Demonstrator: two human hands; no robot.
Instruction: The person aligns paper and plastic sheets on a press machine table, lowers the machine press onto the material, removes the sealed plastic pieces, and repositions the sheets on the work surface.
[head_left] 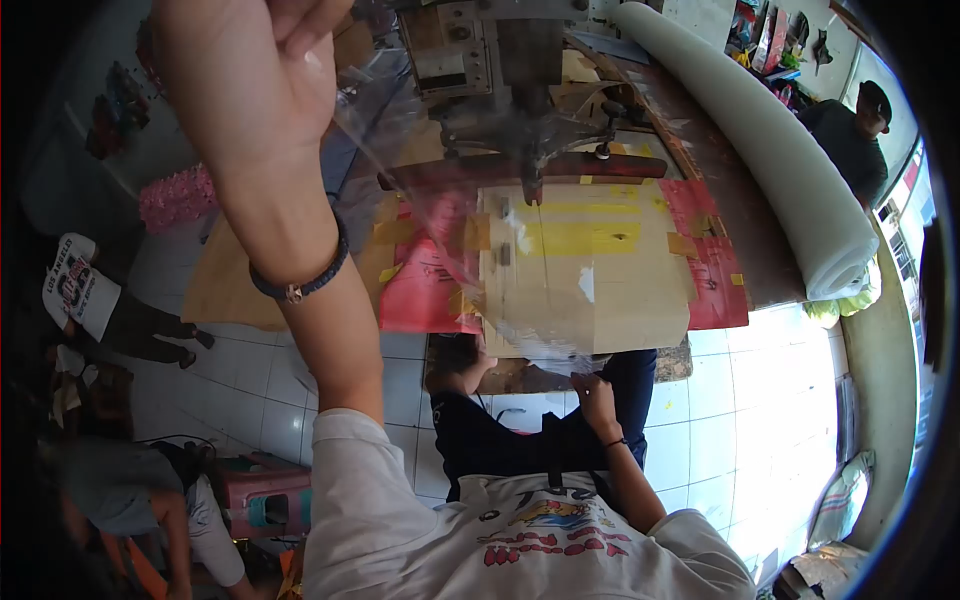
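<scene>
My left hand (pixel 265 85) is raised high at the upper left, close to the camera, with its fingers curled and partly cut off by the frame. A sheet of clear plastic film (pixel 440 235) runs from it down to my right hand (pixel 597 400). My right hand is closed on the film's lower end near my lap. Beneath the film lies a tan paper sheet (pixel 625 300) with yellow tape strips, between a red left piece (pixel 425 300) and a red right piece (pixel 715 275). A machine's dark wide bar (pixel 610 166) stands just behind the sheet.
The machine head (pixel 450 50) rises at the back. A thick white foam roll (pixel 740 130) lies along the right. People are at the left (pixel 85 285), lower left (pixel 150 490) and right (pixel 850 140). A pink stool (pixel 265 490) stands at lower left on the tiled floor.
</scene>
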